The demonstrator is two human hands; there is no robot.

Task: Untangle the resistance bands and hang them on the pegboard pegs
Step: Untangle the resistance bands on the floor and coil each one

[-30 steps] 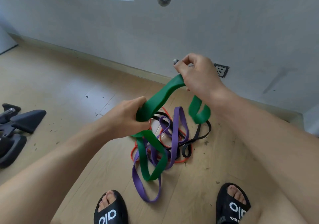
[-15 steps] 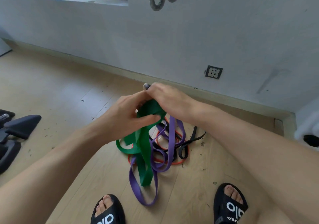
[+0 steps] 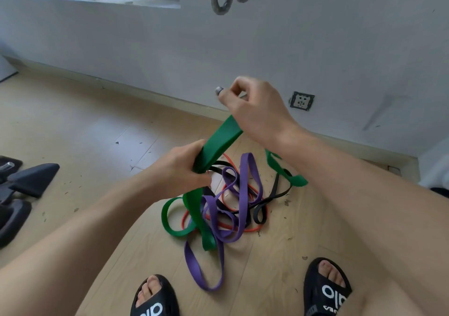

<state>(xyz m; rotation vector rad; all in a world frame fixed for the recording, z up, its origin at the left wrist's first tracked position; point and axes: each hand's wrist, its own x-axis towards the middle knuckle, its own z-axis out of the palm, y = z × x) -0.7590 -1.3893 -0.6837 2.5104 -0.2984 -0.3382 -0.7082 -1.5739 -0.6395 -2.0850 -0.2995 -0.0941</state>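
Green band (image 3: 218, 140) stretched between both grips: left hand (image 3: 182, 169) fisted around it, right hand (image 3: 257, 111) clutching its far end, above the tangled purple band (image 3: 245, 194), black band (image 3: 274, 194) and red band (image 3: 233, 227) on the floor (image 3: 73, 133).

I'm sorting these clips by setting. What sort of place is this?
Probably a home workout corner. Resistance bands lie tangled on a wood-look floor, dark exercise gear sits at the left, and a plain wall carries a low socket.
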